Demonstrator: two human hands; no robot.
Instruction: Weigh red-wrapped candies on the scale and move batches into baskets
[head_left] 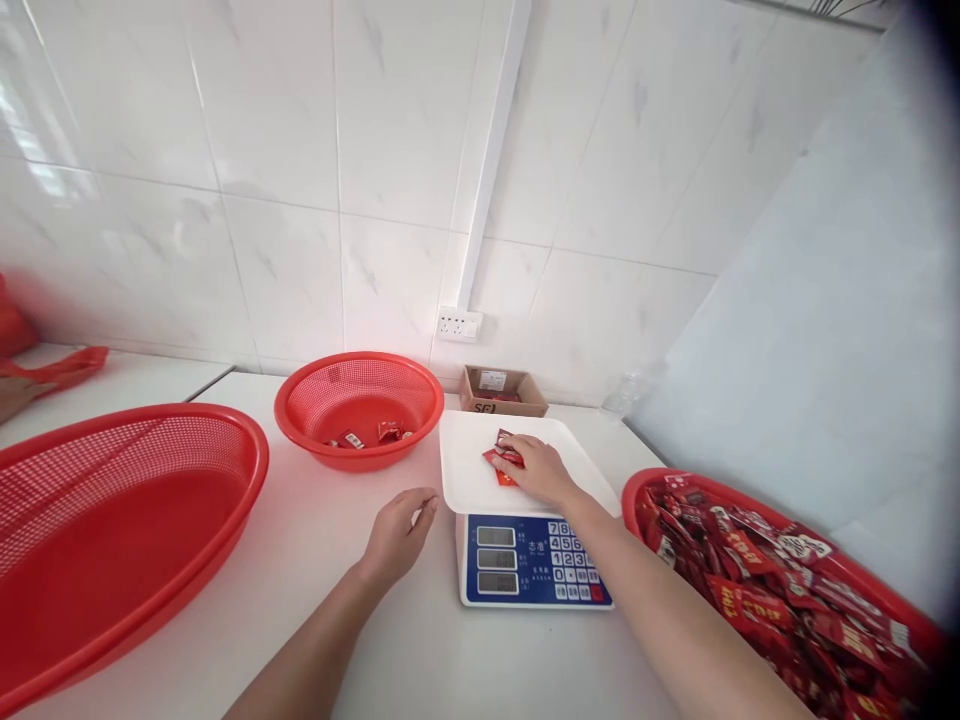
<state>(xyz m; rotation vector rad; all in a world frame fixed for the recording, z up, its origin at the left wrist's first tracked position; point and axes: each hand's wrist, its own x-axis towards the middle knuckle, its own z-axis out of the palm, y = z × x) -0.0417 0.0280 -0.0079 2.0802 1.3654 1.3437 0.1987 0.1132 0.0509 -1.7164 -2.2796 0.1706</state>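
Observation:
My right hand [529,468] is over the white weighing pan [465,440] of a digital scale [536,562], its fingers closed on a few small red packets [506,478]. Parts of those packets stick out past the fingertips; the rest is hidden under the hand. To the left of the scale, my left hand [401,530] hovers over the white table with thumb and fingers curled together in a loop, and nothing shows in them. At the right, a red basket [637,490] is heaped with similar shiny red packets [750,560].
A round red basket [300,430] behind my left hand holds a few packets. A large red basket [247,500] stands at the left. Behind the scale sits a cardboard box [517,405] near a wall socket [459,324]. Another person's hand [19,395] touches red plastic at far left.

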